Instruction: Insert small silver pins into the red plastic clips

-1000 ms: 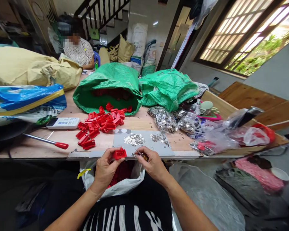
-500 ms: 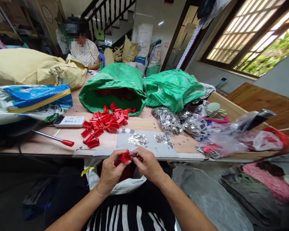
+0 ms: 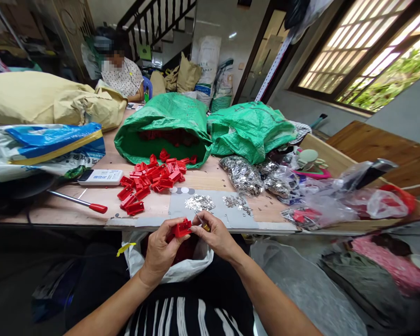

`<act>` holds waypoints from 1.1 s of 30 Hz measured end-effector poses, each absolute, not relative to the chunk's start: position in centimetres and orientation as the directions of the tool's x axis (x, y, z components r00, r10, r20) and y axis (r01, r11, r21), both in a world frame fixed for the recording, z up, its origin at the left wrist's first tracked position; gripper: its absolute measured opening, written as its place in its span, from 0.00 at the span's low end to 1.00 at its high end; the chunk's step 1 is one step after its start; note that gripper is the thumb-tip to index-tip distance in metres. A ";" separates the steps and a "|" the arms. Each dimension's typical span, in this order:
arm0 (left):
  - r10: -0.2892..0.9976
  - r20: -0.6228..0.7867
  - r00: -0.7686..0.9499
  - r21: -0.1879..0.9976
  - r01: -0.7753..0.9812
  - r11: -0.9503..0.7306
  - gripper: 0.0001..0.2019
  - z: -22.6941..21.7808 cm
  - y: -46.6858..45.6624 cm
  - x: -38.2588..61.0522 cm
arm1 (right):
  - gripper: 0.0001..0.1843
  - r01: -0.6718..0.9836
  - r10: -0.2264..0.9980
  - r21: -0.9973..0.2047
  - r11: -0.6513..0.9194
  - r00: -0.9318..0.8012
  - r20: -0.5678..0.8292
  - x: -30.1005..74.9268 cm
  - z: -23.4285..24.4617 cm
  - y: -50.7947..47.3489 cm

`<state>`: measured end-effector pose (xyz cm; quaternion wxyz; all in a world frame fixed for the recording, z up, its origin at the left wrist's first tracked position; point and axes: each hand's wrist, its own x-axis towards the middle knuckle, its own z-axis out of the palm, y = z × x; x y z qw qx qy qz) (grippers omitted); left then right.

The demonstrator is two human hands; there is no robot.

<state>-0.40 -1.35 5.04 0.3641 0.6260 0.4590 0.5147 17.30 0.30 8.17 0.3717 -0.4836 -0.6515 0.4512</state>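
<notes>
At the table's (image 3: 206,177) near edge, left hand (image 3: 162,249) grips a part (image 3: 182,227), right hand (image 3: 215,235) a tool (image 3: 206,227): seemingly mid-work (a pile (image 3: 150,176) apparently waits).

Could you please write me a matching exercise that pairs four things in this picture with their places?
1. Tool
2. Silver piles
3. Red pile
4. Open white bag

A. At a green sack's mouth
B. Below the table edge
C. In the right hand
D. On the grey sheet

Pairs: 1-C, 2-D, 3-A, 4-B
</notes>
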 end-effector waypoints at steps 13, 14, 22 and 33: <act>0.920 0.326 0.215 0.872 0.308 -0.381 0.13 4.4 -2.1 -0.4 | 0.23 -0.017 0.895 -0.980 -0.196 -0.411 -0.173 17.1 6.3 0.1; 0.923 0.309 0.228 0.884 0.289 -0.367 0.13 4.2 -2.1 -0.4 | 0.23 -0.033 0.883 -0.971 -0.236 -0.424 -0.200 17.2 6.1 -0.1; 0.947 0.159 0.279 0.979 0.076 -0.187 0.13 3.6 -2.4 -0.7 | 0.24 -0.178 0.838 -0.900 -0.398 -0.469 -0.278 17.5 5.1 -1.2; 0.976 -0.092 0.197 0.912 -0.376 0.162 0.15 3.1 -1.7 -1.0 | 0.18 0.126 0.921 -0.973 -0.192 -0.319 -0.223 18.3 5.4 -0.3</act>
